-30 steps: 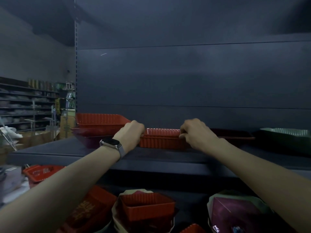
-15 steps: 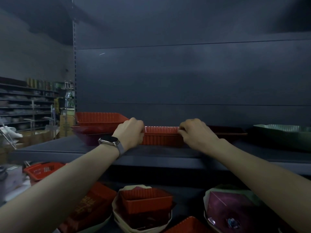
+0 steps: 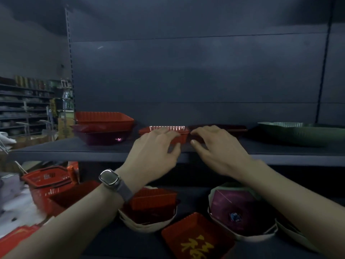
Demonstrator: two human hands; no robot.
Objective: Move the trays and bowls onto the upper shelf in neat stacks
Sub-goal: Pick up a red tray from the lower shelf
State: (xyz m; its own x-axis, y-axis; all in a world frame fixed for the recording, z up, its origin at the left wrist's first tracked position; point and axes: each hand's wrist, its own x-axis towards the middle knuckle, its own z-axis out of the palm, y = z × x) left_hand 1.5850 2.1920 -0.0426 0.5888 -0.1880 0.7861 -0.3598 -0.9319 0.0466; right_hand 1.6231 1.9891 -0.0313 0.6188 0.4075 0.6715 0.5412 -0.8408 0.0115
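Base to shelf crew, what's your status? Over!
Left hand open, right hand open, holding nothing. Small red tray down on upper shelf, between red stack and dark tray. More trays below, nothing blocking.

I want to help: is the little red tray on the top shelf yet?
Yes, on: the little red tray sits flat on the top shelf.

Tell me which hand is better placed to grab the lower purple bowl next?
Probably the right hand: the purple bowl sits just under its forearm, while the left hand is farther left.
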